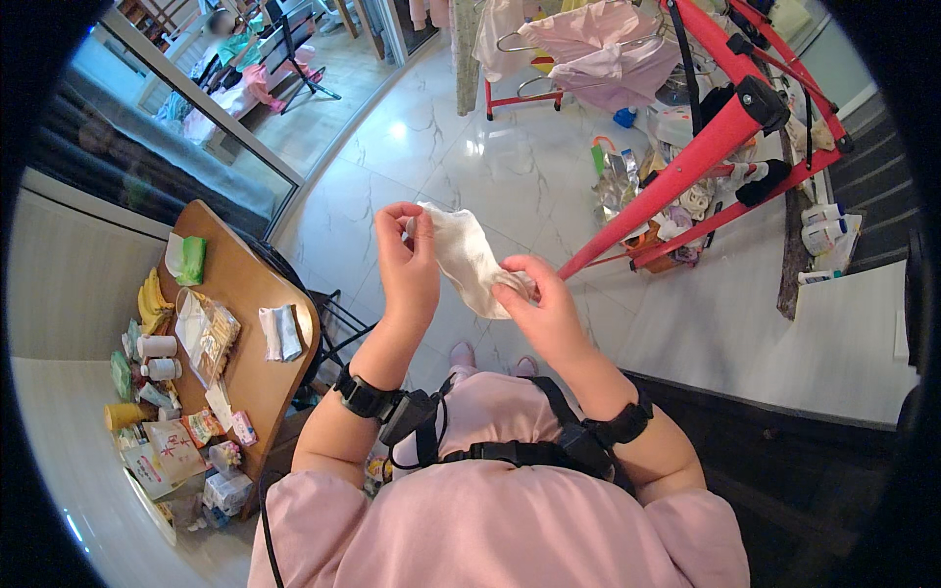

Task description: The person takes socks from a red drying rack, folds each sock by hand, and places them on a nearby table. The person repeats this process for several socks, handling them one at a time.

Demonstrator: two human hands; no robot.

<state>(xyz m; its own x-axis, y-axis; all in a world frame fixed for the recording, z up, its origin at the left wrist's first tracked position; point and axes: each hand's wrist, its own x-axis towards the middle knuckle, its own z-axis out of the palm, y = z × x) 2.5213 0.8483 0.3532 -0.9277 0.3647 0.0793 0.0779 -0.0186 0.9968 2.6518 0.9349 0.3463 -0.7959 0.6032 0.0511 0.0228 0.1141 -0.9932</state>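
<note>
A white sock [470,253] is stretched between my two hands in front of my chest, above the tiled floor. My left hand [406,253] pinches one end of it between thumb and fingers. At the other end, my right hand [540,301] grips bunched fabric, lower and to the right. On the wooden table [276,294] to my left, small folded cloth items [281,333], one pinkish white and one bluish, lie near the corner.
The table also bears bananas [153,303], a green tissue pack [192,261], bottles and food packets. A red-framed drying rack [662,184] stands at right, with pink garments [610,51] on hangers. Beyond the glass door [220,132] sits another person [242,48].
</note>
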